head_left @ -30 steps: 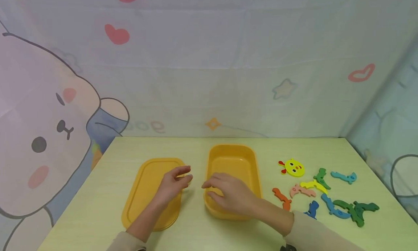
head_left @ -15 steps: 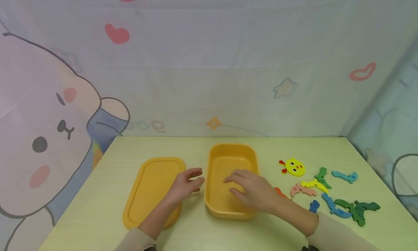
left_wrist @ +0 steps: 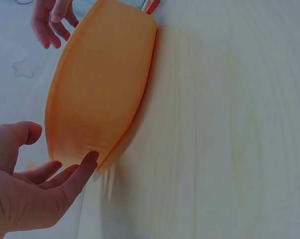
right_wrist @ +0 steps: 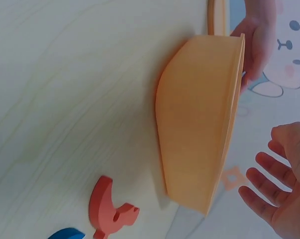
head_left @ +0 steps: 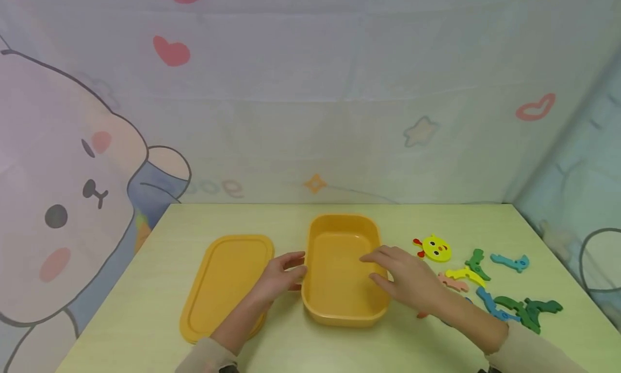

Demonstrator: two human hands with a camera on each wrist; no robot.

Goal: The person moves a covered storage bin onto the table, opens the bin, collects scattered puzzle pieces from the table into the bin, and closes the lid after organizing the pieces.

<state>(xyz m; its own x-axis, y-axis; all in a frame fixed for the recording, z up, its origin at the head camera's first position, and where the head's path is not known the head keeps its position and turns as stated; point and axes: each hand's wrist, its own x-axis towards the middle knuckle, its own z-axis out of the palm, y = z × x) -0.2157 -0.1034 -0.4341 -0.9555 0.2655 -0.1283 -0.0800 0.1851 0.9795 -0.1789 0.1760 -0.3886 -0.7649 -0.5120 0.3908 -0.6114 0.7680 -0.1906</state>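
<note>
An orange-yellow plastic box (head_left: 342,278) without its cover sits in the middle of the table, with nothing inside. My left hand (head_left: 281,276) is at its left side, fingers loosely bent. In the left wrist view a fingertip of that left hand (left_wrist: 45,194) appears to touch the box's outer wall (left_wrist: 105,79). Over the right rim hovers my right hand (head_left: 409,281), its fingers loosely bent and holding nothing. The right wrist view shows the right hand (right_wrist: 281,181) apart from the box (right_wrist: 197,119). A matching flat lid (head_left: 228,287) lies left of the box.
Several flat toy pieces lie at the table's right: a yellow smiling-face piece (head_left: 436,248), a yellow curved piece (head_left: 466,276), a light-blue piece (head_left: 510,262) and green pieces (head_left: 524,312). A red-orange piece (right_wrist: 110,209) is nearer the box. A printed curtain (head_left: 291,92) hangs behind.
My right hand has moved right, from over the box's middle to its right rim. The left hand has moved right, from over the lid to the box's left side.
</note>
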